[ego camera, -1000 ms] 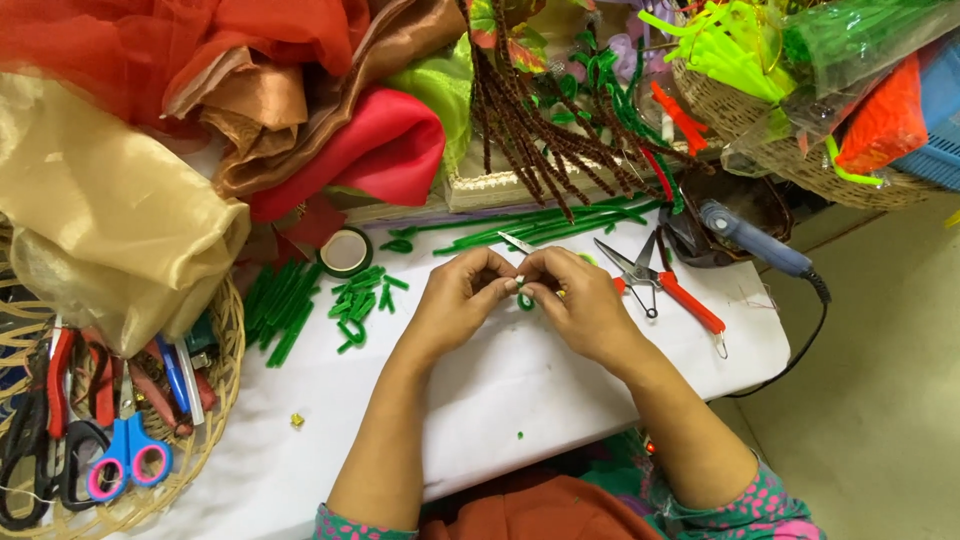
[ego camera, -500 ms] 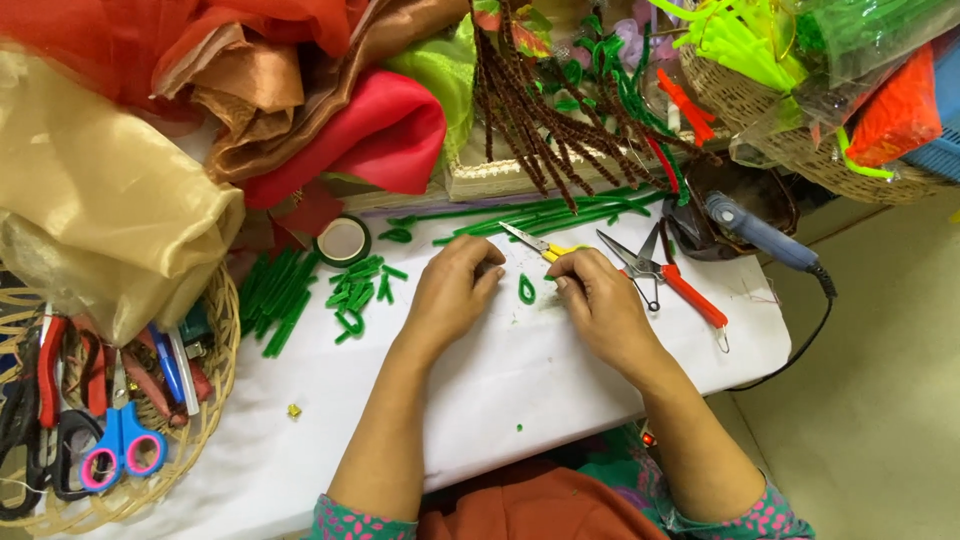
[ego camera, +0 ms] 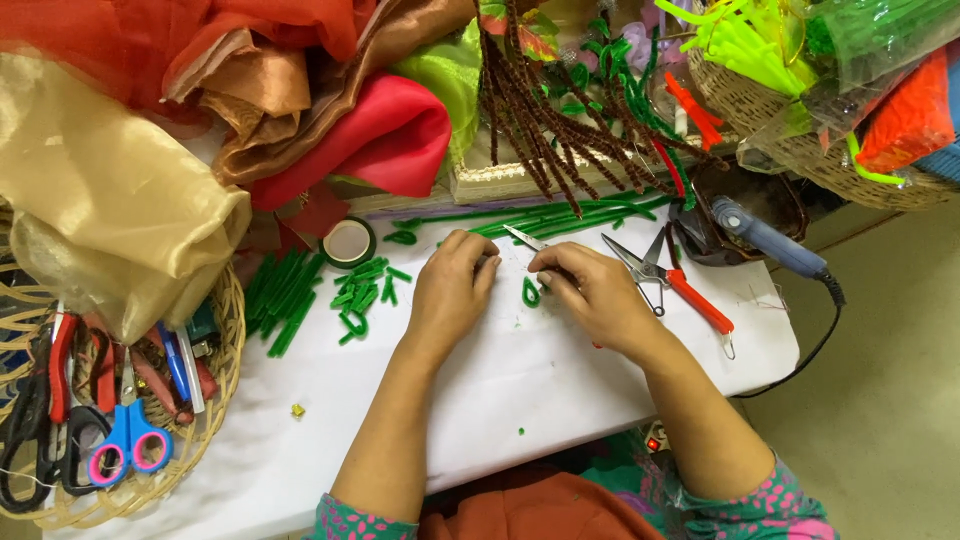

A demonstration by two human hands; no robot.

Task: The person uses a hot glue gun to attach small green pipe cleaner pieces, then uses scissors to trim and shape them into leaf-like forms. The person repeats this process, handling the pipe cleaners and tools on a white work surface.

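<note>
On a white table, the left hand rests curled and knuckles-up, whether it holds anything cannot be told; the right hand pinches a small cutter, its blade tip poking out; between them lies a bent green pipe cleaner piece. Many cut green pieces are piled to the left; long green stems remain uncut, suggesting the work is partway.

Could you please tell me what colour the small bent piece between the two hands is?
Green: the small bent fuzzy wire piece, clearest in the head view.
</note>
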